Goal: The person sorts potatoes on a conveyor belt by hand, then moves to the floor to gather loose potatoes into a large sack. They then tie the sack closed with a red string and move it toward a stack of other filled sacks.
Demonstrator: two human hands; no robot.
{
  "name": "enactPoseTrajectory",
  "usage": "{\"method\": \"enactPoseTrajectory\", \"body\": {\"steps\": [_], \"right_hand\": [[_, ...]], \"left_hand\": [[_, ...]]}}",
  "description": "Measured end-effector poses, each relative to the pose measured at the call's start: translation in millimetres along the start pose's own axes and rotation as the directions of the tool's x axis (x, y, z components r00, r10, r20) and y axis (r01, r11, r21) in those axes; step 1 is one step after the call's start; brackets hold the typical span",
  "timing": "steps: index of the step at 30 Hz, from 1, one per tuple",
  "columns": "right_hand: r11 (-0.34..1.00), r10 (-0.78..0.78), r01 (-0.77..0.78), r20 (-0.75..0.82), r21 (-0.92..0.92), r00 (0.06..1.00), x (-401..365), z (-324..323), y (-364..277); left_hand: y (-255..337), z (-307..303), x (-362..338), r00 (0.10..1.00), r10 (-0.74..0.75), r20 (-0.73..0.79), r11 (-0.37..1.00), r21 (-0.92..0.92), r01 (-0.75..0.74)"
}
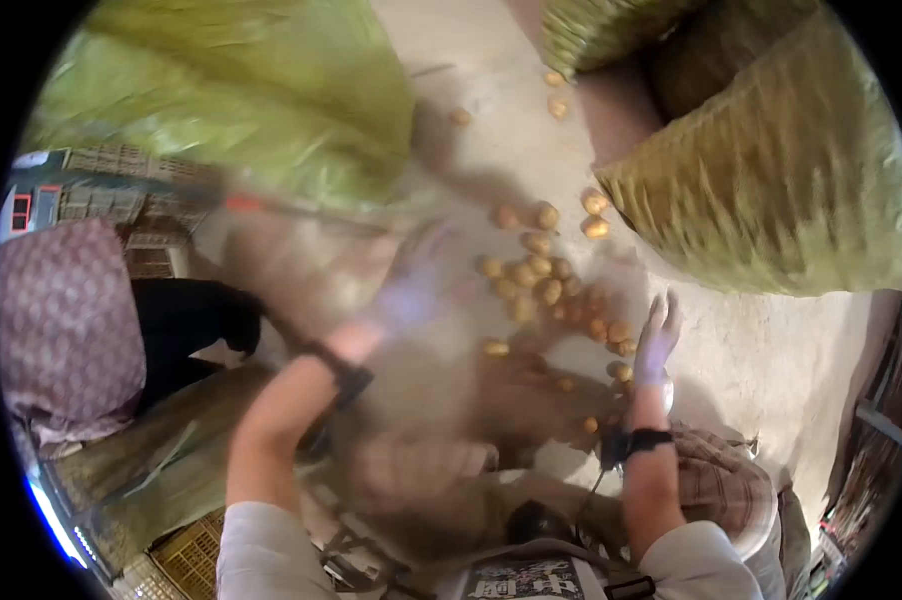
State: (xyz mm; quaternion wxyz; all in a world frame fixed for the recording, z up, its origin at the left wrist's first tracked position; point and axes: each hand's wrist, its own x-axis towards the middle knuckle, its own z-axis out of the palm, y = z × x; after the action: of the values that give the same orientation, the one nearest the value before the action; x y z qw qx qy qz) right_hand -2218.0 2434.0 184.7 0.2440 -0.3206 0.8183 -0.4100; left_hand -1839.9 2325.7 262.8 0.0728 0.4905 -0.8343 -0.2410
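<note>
Several small yellow-brown potatoes (539, 268) lie loose on the pale floor between my hands. My left hand (411, 285), in a thin purple-tinted glove, is blurred by motion to the left of the pile. Its fingers look stretched out and apart, with no object seen in them. On the right side of the pile, my right hand (657, 338) wears a similar glove. Its fingers point away from me, extended, and its inner side faces the nearest potatoes (620, 332). Dark straps circle both wrists.
A large full green-yellow sack (771, 170) stands at the right, with another sack (611, 30) behind it. Green sheeting (241, 90) spreads at upper left. A person in a patterned top (66, 320) is at left, near stacked crates (106, 200). Stray potatoes (558, 106) lie farther off.
</note>
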Motion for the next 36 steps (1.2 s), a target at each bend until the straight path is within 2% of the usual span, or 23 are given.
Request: {"method": "enactPoseTrajectory", "body": {"steps": [2,3,5,6,8,9,11,12,14,15,16,18,19,21,23,24,25,26,28,29,31,33,36], "right_hand": [[0.988,0.152,-0.150,-0.086,0.024,0.985,-43.9,-7.0,58.3],[0.986,0.083,-0.096,-0.098,-0.136,0.992,-56.9,0.4,86.6],[0.899,-0.047,0.006,-0.083,-0.438,0.995,-79.0,18.8,129.1],[0.936,-0.014,-0.022,-0.100,-0.351,0.995,-81.5,27.2,127.2],[0.982,0.057,-0.077,-0.119,-0.170,0.991,-71.9,46.1,95.9],[0.986,0.003,-0.014,-0.066,-0.164,0.998,-68.1,55.1,89.7],[0.984,-0.120,0.124,0.044,-0.126,0.992,-56.0,76.4,79.2],[0.993,-0.114,0.115,0.022,-0.023,0.993,-49.9,88.6,75.2],[0.977,-0.104,0.106,-0.020,0.187,0.994,-44.9,109.5,66.7],[0.911,0.085,-0.082,0.010,0.404,0.996,-49.7,111.8,47.3],[0.823,0.144,-0.144,0.044,0.550,0.989,-43.7,112.0,42.3],[0.571,0.228,-0.262,0.156,0.778,0.961,-35.3,111.9,36.4],[0.280,0.209,-0.399,0.350,0.873,0.913,-31.6,112.4,56.2],[0.284,0.243,-0.421,0.360,0.862,0.901,-28.7,97.1,38.2],[0.555,-0.099,-0.183,0.283,0.811,0.954,-24.0,89.5,32.2],[0.624,-0.160,-0.144,0.306,0.768,0.939,-23.1,79.9,14.8],[0.680,-0.231,-0.086,0.323,0.728,0.918,-15.6,68.9,-11.6],[0.529,-0.338,-0.169,0.389,0.832,0.857,1.8,62.4,-36.8],[0.250,-0.489,-0.210,0.310,0.945,0.816,11.2,55.6,-122.0],[0.128,-0.495,-0.149,0.193,0.981,0.847,1.4,46.1,-179.1],[-0.046,-0.618,-0.142,0.083,0.989,0.782,-3.6,28.2,-296.2],[-0.145,-0.739,-0.144,-0.010,0.979,0.674,-12.8,11.4,-412.2],[-0.206,-0.854,-0.121,-0.118,0.971,0.507,-44.9,1.3,-573.2]], "left_hand": [[-20.5,61.6,17.2,0.994,-0.106,0.027,0.994,-0.016,0.106],[-23.6,85.7,23.7,0.986,-0.159,0.044,0.987,-0.023,0.160],[-4.7,122.0,40.7,0.973,-0.231,0.033,0.959,0.177,0.221],[5.7,140.8,51.4,0.966,-0.260,0.017,0.929,0.278,0.245],[25.8,180.5,62.6,0.985,-0.130,-0.110,0.991,-0.002,0.130],[38.4,195.4,61.7,0.979,-0.088,-0.185,0.988,-0.140,0.062],[75.7,192.3,71.5,0.980,-0.166,-0.106,0.947,-0.293,0.129],[92.2,190.2,79.0,0.978,-0.197,-0.072,0.918,-0.363,0.158],[112.1,200.4,86.0,0.944,-0.329,0.038,0.754,-0.592,0.286],[124.2,208.7,89.4,0.921,-0.378,0.099,0.644,-0.687,0.338],[133.4,234.5,92.6,0.907,-0.390,-0.157,0.772,-0.593,0.230],[143.6,236.0,95.1,0.844,-0.510,0.164,0.354,-0.855,0.380],[147.6,234.6,92.7,0.839,-0.516,0.170,0.325,-0.868,0.376],[157.1,221.8,87.3,0.837,-0.539,0.098,0.307,-0.902,0.304],[163.6,220.7,87.4,0.857,-0.512,-0.049,0.336,-0.930,0.147],[156.3,222.4,92.5,0.874,-0.468,-0.130,0.355,-0.934,0.052],[158.7,192.3,99.7,0.859,-0.387,-0.336,0.564,-0.823,-0.067],[171.8,144.8,105.7,0.819,-0.262,-0.511,0.743,-0.648,-0.167],[191.4,33.7,115.4,0.677,-0.141,-0.722,0.764,-0.515,-0.390],[205.5,-24.0,113.9,0.594,-0.070,-0.801,0.752,-0.434,-0.496],[232.7,-137.6,108.7,0.407,0.071,-0.911,0.722,-0.234,-0.651],[249.4,-252.9,97.1,0.193,0.178,-0.965,0.732,-0.001,-0.681],[256.5,-403.3,68.4,-0.023,0.235,-0.972,0.790,0.205,-0.578]]}}
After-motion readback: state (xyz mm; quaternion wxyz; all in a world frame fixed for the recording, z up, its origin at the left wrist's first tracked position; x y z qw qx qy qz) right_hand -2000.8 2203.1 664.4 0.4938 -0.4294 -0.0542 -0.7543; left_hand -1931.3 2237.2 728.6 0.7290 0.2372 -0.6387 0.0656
